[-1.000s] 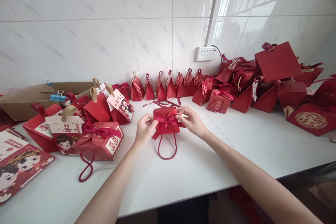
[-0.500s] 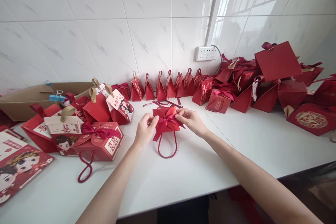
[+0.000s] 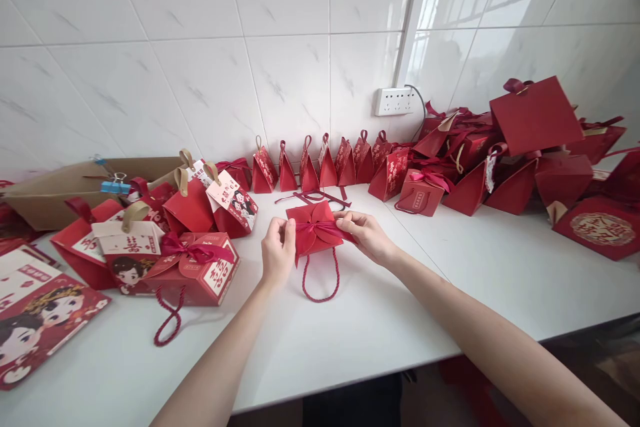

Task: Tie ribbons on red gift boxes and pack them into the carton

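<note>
A small red gift box [image 3: 314, 235] with petal-shaped flaps and a red cord handle [image 3: 320, 283] stands on the white counter [image 3: 350, 327] in front of me. A dark pink ribbon [image 3: 320, 228] lies across its top. My left hand [image 3: 278, 255] is closed at the box's left side, fingers pinching the ribbon end there. My right hand [image 3: 364, 233] is closed on the ribbon at the box's right side, pulling it flat over the flaps.
A row of red triangular boxes [image 3: 320, 167] lines the tiled wall. A heap of red boxes [image 3: 510, 153] fills the right corner below a socket strip [image 3: 395, 101]. Printed red boxes [image 3: 193, 267], a brown paper bag [image 3: 75, 183] and flat cartoon-printed cards [image 3: 35, 327] sit at left.
The ribbon's bow loops have been pulled out flat across the box top. Both hands stayed at the box sides, and the view shifted slightly.
</note>
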Demonstrator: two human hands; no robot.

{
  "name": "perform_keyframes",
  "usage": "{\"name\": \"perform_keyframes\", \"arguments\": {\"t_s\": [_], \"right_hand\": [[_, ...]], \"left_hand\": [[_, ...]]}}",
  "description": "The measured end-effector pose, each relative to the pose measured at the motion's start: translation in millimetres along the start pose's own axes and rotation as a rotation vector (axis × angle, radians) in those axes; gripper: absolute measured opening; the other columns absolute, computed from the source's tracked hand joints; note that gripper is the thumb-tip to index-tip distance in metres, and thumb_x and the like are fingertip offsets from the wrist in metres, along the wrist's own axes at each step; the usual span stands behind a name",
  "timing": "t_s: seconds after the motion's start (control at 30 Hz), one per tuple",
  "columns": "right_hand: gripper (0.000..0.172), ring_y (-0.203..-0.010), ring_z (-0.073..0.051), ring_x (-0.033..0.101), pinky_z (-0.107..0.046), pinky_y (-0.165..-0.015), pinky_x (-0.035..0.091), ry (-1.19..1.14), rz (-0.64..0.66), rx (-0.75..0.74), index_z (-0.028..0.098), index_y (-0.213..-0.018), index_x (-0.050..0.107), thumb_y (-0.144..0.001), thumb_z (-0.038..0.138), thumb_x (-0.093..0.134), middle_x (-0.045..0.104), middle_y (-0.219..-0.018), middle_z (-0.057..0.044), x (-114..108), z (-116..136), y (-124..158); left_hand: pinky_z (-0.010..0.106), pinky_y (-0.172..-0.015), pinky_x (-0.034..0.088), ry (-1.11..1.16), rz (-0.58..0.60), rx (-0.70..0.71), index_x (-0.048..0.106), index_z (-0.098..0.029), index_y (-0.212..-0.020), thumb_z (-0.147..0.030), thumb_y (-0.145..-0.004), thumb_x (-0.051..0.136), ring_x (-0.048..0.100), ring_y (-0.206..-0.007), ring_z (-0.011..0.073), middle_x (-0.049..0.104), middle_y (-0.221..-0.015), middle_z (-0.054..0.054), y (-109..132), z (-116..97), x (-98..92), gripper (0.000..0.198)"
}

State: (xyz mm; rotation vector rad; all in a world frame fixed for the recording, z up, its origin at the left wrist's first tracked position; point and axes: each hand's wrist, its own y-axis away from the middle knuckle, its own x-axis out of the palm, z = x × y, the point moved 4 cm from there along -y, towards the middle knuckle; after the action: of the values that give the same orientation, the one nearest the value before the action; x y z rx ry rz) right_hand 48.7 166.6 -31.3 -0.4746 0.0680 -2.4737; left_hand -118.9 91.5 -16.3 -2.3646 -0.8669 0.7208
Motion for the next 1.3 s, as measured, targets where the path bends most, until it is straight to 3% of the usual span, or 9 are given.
{"name": "perform_keyframes", "arguments": {"t_s": [0.13, 0.23, 0.33, 0.4, 0.57, 0.67, 0.87, 0.97, 1.3], "right_hand": [[0.035, -0.081, -0.013, 0.057, -0.032, -0.081, 0.044, 0.048, -0.009, -0.001, 0.017, -0.06, 0.049, -0.069, 0.042, 0.07, 0.059, -0.106, -0.006, -0.5, -3.3, -0.4], [0.034, -0.103, -0.022, 0.055, -0.037, -0.085, 0.045, 0.298, 0.094, -0.1, 0.019, -0.085, 0.054, -0.07, 0.046, 0.069, 0.05, -0.123, -0.009, -1.2, 3.1, 3.1], [0.093, -0.127, -0.031, 0.035, -0.048, -0.096, 0.039, 0.682, 0.228, -0.257, 0.026, -0.131, 0.031, -0.053, 0.038, 0.081, 0.028, -0.142, -0.013, 1.1, 8.7, 9.4], [0.113, -0.131, -0.034, 0.027, -0.053, -0.102, 0.032, 0.895, 0.257, -0.337, 0.025, -0.141, 0.013, -0.052, 0.03, 0.081, 0.021, -0.144, -0.016, 2.4, 9.6, 11.9], [0.102, -0.119, -0.031, 0.04, -0.053, -0.099, 0.037, 1.038, 0.186, -0.514, 0.023, -0.141, 0.016, -0.058, 0.022, 0.075, 0.039, -0.127, -0.015, 4.0, 15.1, 11.7], [0.1, -0.12, -0.029, 0.04, -0.048, -0.095, 0.044, 1.016, 0.142, -0.572, 0.024, -0.14, 0.019, -0.058, 0.024, 0.077, 0.039, -0.128, -0.014, 4.9, 17.0, 11.4], [0.097, -0.123, -0.029, 0.038, -0.046, -0.091, 0.049, 0.982, 0.101, -0.633, 0.027, -0.139, 0.019, -0.061, 0.019, 0.075, 0.035, -0.131, -0.014, 10.0, 14.8, 14.1], [0.095, -0.124, -0.029, 0.038, -0.046, -0.089, 0.052, 0.958, 0.103, -0.645, 0.028, -0.139, 0.018, -0.062, 0.015, 0.072, 0.035, -0.131, -0.014, 12.6, 14.7, 16.2], [0.096, -0.124, -0.029, 0.038, -0.046, -0.088, 0.052, 0.902, 0.103, -0.619, 0.032, -0.139, 0.018, -0.062, 0.022, 0.076, 0.032, -0.133, -0.013, 13.7, 15.1, 17.5]], "left_hand": [[0.022, -0.053, 0.036, 0.015, -0.015, 0.003, 0.038, -0.021, -0.065, -0.043, -0.086, 0.043, 0.041, -0.053, 0.0108, 0.042, -0.056, -0.004, -0.3, 1.9, -1.8, 0.03], [0.022, -0.052, 0.036, 0.051, 0.048, 0.019, 0.038, -0.021, -0.065, -0.042, -0.085, 0.043, 0.04, -0.053, 0.0106, 0.041, -0.058, -0.004, -2.2, 3.2, -3.7, 0.03], [0.021, -0.049, 0.033, 0.111, 0.134, 0.027, 0.036, -0.021, -0.062, -0.042, -0.087, 0.042, 0.035, -0.051, 0.0103, 0.034, -0.056, -0.005, -2.8, 2.8, -3.4, 0.033], [0.022, -0.047, 0.031, 0.155, 0.176, 0.025, 0.034, -0.021, -0.061, -0.044, -0.087, 0.041, 0.032, -0.049, 0.0102, 0.03, -0.054, -0.005, -2.4, 1.0, -2.1, 0.035], [0.021, -0.051, 0.037, 0.143, 0.125, 0.044, 0.042, -0.02, -0.064, -0.042, -0.086, 0.046, 0.041, -0.053, 0.0106, 0.042, -0.057, -0.004, -3.0, -7.5, -2.9, 0.032], [0.02, -0.053, 0.038, 0.102, 0.09, 0.141, 0.046, -0.019, -0.067, -0.035, -0.086, 0.05, 0.045, -0.056, 0.0099, 0.047, -0.061, -0.003, -1.7, -14.8, -5.2, 0.025], [0.022, -0.058, 0.04, -0.041, -0.014, 0.724, 0.051, -0.018, -0.076, -0.02, -0.082, 0.061, 0.046, -0.059, 0.0102, 0.05, -0.065, -0.002, 19.3, -42.6, -4.8, 0.012], [0.026, -0.06, 0.039, -0.126, 0.002, 0.898, 0.054, -0.018, -0.08, -0.018, -0.081, 0.063, 0.047, -0.058, 0.0108, 0.053, -0.062, -0.002, 30.1, -51.8, 1.9, 0.01], [0.026, -0.059, 0.04, -0.158, -0.028, 0.985, 0.057, -0.019, -0.081, -0.018, -0.081, 0.062, 0.047, -0.052, 0.0099, 0.053, -0.058, -0.003, 32.9, -56.1, -0.7, 0.005]]}}
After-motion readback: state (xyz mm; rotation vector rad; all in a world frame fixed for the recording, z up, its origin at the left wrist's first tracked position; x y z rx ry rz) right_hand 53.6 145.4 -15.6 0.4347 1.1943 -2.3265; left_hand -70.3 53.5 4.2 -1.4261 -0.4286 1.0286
